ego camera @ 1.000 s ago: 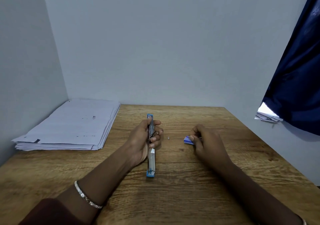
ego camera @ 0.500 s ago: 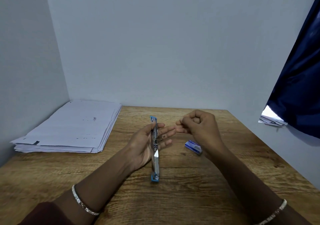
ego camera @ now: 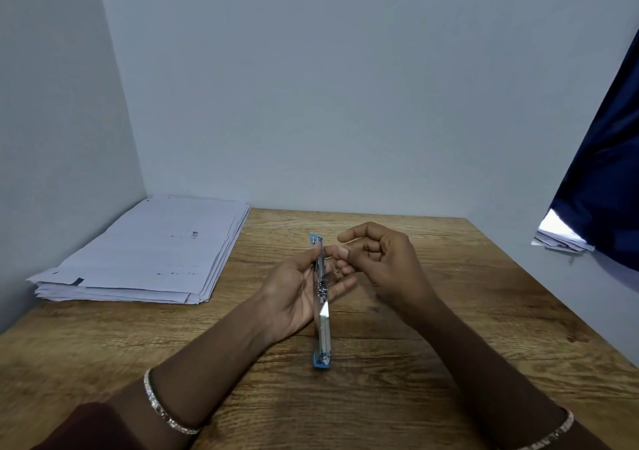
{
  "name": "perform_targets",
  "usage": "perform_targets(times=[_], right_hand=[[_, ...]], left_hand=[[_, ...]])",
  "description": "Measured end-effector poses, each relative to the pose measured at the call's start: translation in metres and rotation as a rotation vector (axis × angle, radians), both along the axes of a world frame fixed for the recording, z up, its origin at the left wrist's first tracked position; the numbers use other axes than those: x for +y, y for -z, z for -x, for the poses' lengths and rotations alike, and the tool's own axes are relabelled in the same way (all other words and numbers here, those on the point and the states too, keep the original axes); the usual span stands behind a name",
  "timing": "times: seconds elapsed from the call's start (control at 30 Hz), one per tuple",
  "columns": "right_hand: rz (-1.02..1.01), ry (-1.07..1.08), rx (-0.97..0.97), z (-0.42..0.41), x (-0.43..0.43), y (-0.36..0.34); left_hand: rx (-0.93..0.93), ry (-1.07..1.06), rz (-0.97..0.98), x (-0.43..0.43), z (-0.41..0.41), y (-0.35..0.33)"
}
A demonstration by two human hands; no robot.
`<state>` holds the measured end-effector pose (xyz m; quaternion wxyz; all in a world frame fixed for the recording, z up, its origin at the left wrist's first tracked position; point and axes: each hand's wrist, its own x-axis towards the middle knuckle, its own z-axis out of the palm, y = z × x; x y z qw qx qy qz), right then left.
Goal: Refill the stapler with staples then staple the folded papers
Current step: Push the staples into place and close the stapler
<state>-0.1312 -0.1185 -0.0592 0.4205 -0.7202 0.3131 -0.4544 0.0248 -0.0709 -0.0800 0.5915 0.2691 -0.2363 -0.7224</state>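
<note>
A long stapler (ego camera: 323, 325) with blue ends is folded out straight and stands on edge over the wooden table (ego camera: 449, 339). My left hand (ego camera: 294, 294) grips it around the middle, palm turned right. My right hand (ego camera: 387, 263) is at the stapler's far half, with thumb and forefinger pinched right against the metal rail. What they pinch looks like a thin strip of staples, too small to see clearly. The small blue staple box is hidden behind my right hand. A stack of white papers (ego camera: 148, 252) lies at the back left.
Grey walls close the table in at the back and on the left. At the right hangs a dark blue curtain (ego camera: 608, 180), with a few loose sheets (ego camera: 560, 237) under it beyond the table's right edge.
My right hand left the staple box, rose with pinched fingers and moved left to the stapler's rail. My left hand tilted the stapler slightly and opened its fingers around it.
</note>
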Motion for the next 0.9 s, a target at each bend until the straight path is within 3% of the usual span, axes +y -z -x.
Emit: perform_targets(times=[0.4,0.7,0.9], right_hand=[[0.084,0.065,0.0,-0.0046,0.0037,0.0016],[0.068,0.055,-0.013,-0.0011,0.0048,0.0011],[-0.061,-0.019,-0.06,-0.0022,0.0041,-0.0027]], left_hand=[[-0.109,-0.064,-0.016,0.0009,0.0043,-0.0033],[-0.023,-0.066,-0.024,-0.0009,0.001,0.0],[-0.015,0.003,0.014,0.0007,0.004,-0.0018]])
